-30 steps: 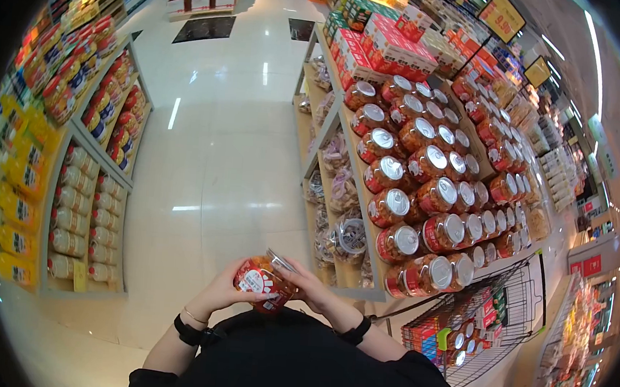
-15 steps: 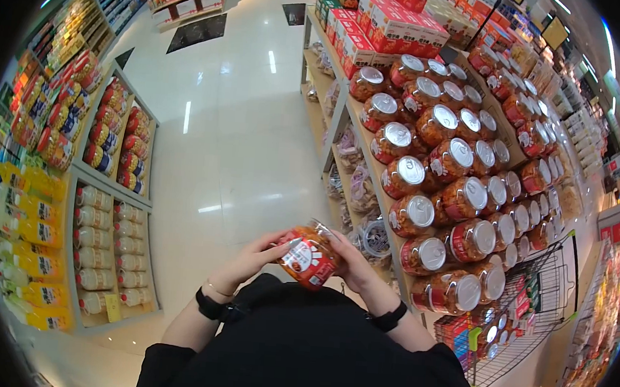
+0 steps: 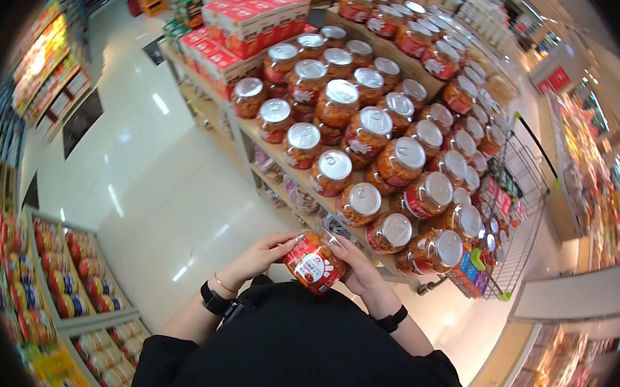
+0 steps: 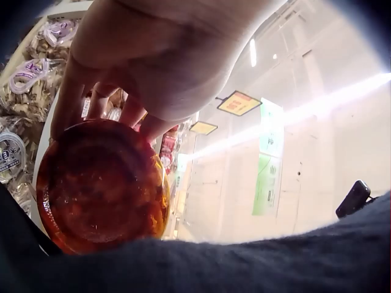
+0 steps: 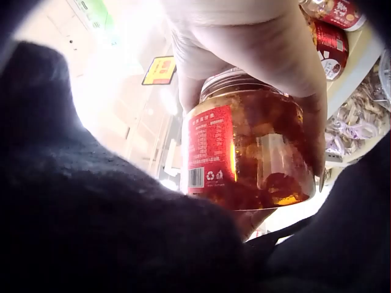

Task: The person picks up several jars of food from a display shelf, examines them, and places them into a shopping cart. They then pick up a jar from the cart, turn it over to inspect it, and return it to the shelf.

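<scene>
A clear jar (image 3: 314, 263) with orange-red contents and a red and white label is held close to the body, tilted. The left hand (image 3: 259, 256) grips its left side; the right hand (image 3: 357, 266) curls round its right, lid-end side. In the left wrist view the round base of the jar (image 4: 104, 186) faces the camera, with the left hand (image 4: 153, 55) and its fingers behind it. Seen from the right wrist, the right hand (image 5: 256, 43) wraps the neck of the jar (image 5: 250, 152), and a barcode shows on the label.
Rows of similar jars (image 3: 341, 104) stand on a display shelf in front and to the right, beside red cartons (image 3: 254, 20). A shopping cart (image 3: 523, 172) with goods stands at the right. Lower left is a shelf of packaged goods (image 3: 67, 273). Pale floor (image 3: 157, 175) lies between the shelves.
The head view has swung right, so the jar display now fills the centre. The jar has turned between the hands, its label facing up more fully; both hands still grip it.
</scene>
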A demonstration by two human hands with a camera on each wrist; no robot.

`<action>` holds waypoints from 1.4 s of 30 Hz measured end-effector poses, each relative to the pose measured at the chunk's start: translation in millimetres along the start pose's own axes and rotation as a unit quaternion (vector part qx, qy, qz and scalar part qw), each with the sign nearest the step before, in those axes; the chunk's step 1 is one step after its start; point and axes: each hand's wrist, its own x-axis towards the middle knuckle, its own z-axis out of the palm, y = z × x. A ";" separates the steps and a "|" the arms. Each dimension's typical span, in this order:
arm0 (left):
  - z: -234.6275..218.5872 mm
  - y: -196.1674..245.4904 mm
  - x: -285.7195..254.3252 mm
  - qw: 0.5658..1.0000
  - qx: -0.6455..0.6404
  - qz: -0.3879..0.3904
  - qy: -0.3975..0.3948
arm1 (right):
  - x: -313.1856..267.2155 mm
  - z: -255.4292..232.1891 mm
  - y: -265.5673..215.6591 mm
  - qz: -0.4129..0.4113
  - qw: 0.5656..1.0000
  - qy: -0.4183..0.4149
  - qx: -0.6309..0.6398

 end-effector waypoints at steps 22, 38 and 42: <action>-130.0 29.7 35.8 0.991 0.013 0.020 -0.134 | 53.4 -21.5 -102.1 -0.359 0.826 0.232 -0.368; -138.0 27.4 49.1 0.983 0.026 -0.003 -0.180 | 46.3 -21.5 -107.3 -0.184 0.644 0.323 -0.669; -131.1 10.9 63.7 0.976 0.016 -0.032 -0.214 | 46.8 -15.6 -99.7 -0.198 0.672 0.337 -0.630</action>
